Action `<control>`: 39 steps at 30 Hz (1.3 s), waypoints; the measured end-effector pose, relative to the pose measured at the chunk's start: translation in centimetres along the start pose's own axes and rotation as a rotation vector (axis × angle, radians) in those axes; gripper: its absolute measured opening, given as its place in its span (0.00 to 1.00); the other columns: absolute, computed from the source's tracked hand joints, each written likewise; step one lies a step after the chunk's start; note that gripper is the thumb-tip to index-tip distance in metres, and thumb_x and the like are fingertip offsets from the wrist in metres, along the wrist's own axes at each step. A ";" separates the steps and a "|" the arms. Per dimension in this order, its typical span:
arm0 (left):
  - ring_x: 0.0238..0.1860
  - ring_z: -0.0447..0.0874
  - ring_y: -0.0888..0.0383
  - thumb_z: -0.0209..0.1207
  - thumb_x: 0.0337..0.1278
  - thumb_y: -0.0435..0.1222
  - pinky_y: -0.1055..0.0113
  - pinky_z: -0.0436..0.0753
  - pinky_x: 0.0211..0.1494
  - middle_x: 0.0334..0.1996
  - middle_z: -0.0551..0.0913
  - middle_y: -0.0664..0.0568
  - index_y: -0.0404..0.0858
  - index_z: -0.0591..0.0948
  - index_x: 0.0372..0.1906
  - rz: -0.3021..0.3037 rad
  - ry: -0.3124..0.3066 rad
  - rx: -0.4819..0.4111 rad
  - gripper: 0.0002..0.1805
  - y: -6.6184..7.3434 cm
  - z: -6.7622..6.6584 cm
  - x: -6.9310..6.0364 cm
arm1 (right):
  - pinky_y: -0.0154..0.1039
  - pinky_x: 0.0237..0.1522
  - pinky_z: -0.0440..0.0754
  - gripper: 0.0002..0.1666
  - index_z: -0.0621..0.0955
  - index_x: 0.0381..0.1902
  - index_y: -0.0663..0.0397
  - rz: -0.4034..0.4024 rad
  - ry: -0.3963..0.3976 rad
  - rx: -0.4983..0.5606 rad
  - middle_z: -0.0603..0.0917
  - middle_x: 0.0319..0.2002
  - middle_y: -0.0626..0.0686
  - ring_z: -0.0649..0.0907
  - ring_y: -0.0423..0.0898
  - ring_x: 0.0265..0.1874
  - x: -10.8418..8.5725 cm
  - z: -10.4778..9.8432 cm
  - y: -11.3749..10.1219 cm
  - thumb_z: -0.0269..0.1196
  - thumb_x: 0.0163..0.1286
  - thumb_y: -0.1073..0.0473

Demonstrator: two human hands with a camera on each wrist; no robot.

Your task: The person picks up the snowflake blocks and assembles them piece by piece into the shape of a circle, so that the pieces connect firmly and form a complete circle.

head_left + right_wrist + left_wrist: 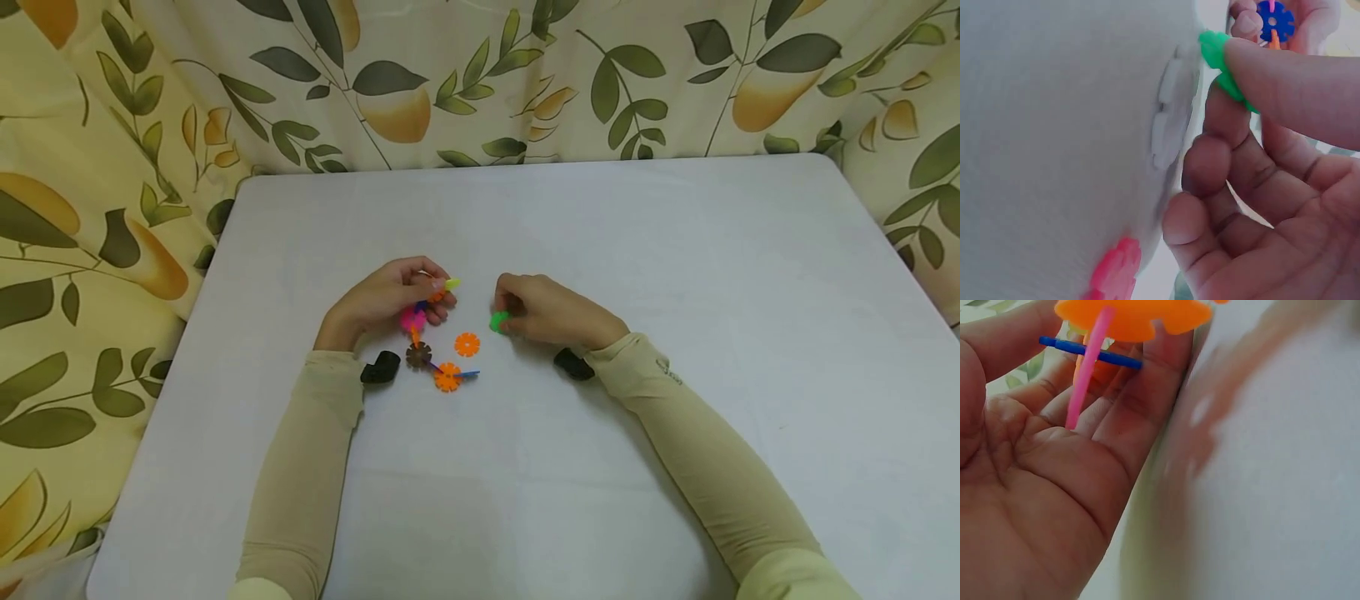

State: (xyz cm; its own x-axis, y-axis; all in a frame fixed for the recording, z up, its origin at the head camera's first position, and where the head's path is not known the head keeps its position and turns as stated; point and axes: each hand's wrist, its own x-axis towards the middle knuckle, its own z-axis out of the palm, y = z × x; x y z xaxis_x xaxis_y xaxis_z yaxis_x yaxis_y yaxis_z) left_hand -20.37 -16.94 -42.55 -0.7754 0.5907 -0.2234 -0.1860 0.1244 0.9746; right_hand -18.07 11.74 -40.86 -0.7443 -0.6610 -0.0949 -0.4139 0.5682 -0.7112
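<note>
My left hand (397, 296) pinches the upper end of a chain of notched plastic discs, near a yellow disc (452, 284). From there the chain runs down through a pink disc (412, 322) and a brown disc (418, 357) to an orange disc (447, 378) and a blue disc (469, 374) seen edge-on. In the left wrist view, a blue disc (1119, 359) and a pink disc (1088, 375) cross close to the palm. Thumb and forefinger of my right hand (551, 308) pinch a green disc (1215, 49), apart from the chain. A loose orange disc (467, 344) lies between both hands.
Beneath the hands is a white-covered table (637, 225). A white disc (1168, 119) and a pinkish-red disc (1116, 272) appear near my right fingers. Black wrist devices (381, 367) sit at both wrists. A leaf-patterned curtain (480, 75) borders the table's back and sides.
</note>
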 end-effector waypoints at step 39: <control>0.35 0.88 0.50 0.57 0.80 0.28 0.59 0.89 0.47 0.39 0.87 0.38 0.21 0.78 0.56 0.029 -0.060 0.004 0.12 0.4 2.9 1.2 | 0.42 0.33 0.90 0.09 0.81 0.52 0.74 0.198 0.299 0.645 0.87 0.31 0.63 0.89 0.49 0.24 0.6 0.7 -1.1 0.64 0.77 0.72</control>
State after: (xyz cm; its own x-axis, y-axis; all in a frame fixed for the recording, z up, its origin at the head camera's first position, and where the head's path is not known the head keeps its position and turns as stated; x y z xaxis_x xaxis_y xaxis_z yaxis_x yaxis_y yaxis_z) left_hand -19.59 -13.84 -42.36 -0.7429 0.6407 -0.1940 -0.1616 0.1096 0.9807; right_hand -17.73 10.38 -40.61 -0.9223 -0.3616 -0.1360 0.0652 0.2014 -0.9773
